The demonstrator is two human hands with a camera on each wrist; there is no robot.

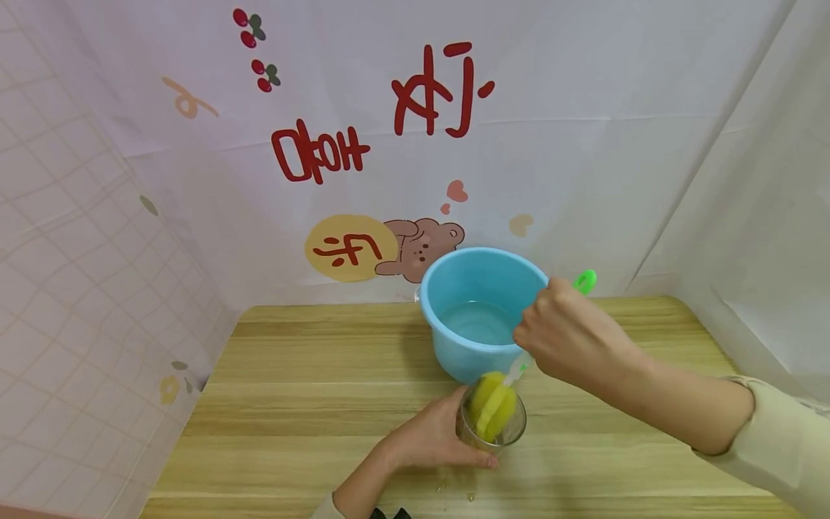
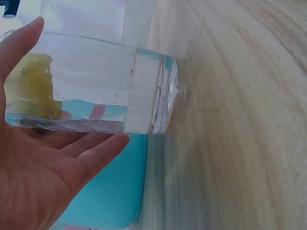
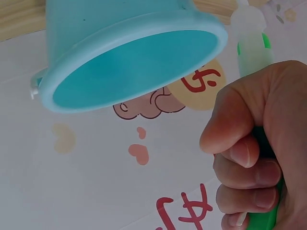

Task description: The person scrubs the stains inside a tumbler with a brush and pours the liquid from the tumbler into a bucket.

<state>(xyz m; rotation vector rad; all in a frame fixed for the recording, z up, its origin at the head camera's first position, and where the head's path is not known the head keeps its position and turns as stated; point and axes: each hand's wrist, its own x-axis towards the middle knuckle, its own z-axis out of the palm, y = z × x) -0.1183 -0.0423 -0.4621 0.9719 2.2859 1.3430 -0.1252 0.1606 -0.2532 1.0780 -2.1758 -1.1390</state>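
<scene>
My left hand (image 1: 434,436) holds a clear drinking glass (image 2: 96,72) upright on the wooden table, thumb on one side and fingers on the other. Inside the upper part of the glass is the yellow sponge head of a cup brush (image 1: 496,411). In the left wrist view that sponge (image 2: 33,86) sits near the mouth, well above the thick glass base. My right hand (image 1: 577,331) grips the brush's green handle (image 3: 264,218) in a fist, thumb pointing along it toward the white neck (image 3: 252,57). The brush slants down into the glass.
A light blue bucket (image 1: 454,357) with water in it stands just behind the glass, its rim below my right hand in the head view. Small water drops (image 1: 471,497) lie on the wooden tabletop (image 1: 292,404). A printed white cloth (image 1: 570,158) hangs behind.
</scene>
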